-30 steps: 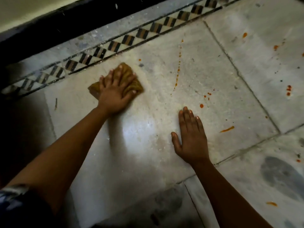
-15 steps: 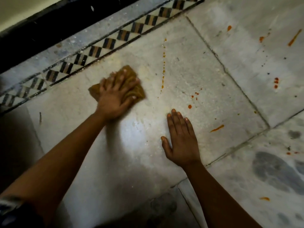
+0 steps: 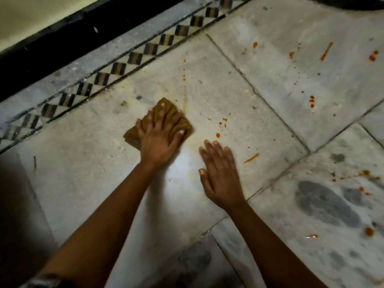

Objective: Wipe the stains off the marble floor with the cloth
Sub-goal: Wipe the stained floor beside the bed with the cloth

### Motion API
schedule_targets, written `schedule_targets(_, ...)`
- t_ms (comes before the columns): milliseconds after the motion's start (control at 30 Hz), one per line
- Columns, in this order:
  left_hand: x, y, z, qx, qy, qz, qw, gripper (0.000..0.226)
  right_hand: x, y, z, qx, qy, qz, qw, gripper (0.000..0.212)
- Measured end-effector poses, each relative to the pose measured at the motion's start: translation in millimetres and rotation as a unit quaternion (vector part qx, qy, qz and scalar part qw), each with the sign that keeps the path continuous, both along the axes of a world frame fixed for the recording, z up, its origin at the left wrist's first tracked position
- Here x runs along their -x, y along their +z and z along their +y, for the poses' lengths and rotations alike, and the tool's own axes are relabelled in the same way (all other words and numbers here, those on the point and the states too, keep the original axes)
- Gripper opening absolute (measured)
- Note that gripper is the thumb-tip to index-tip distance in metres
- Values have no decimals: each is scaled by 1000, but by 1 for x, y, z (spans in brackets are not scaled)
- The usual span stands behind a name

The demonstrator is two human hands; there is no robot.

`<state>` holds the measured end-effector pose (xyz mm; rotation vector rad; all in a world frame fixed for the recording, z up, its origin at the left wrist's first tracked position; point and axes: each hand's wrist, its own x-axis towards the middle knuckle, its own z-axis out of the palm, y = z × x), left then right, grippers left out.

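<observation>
Right hand (image 3: 220,175) blocks bare marble floor (image 3: 239,104) rightward.

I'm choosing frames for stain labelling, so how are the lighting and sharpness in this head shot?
Head view: lighting is uneven, with a bright glare patch on the marble floor between the left hand and right hand; the lower-left corner and the top-left wall edge fall into deep shadow; both hands and the cloth look slightly soft; the orange stains remain readable; wide-angle lens bends the patterned border.

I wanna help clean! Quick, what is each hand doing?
Left hand: open, fingers spread, pressing the cloth on the marble floor.
Right hand: open, flat on the floor, holding nothing.
</observation>
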<state>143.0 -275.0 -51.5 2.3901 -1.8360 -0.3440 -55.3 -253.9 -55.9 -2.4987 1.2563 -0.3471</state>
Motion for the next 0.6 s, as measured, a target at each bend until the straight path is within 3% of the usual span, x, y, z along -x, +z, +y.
schedule_targets(133, -7, 0, -56, -32, 132, -7, 991, 57, 54, 0, -27, 46, -158, 46, 985, 64)
schedule_targets(267, 7, -5, -71, -28, 79, -20, 996, 58, 88, -10, -43, 12, -307, 80, 948, 78)
schedule_targets(400, 6, -4, -26, -2, -14, -35, 999, 59, 87, -14, -42, 0, -329, 97, 939, 82)
schedule_targets(600, 8, 11, -103, -26, 111, -1, 994, 56, 88, -15, -45, 0, -330, 110, 938, 79)
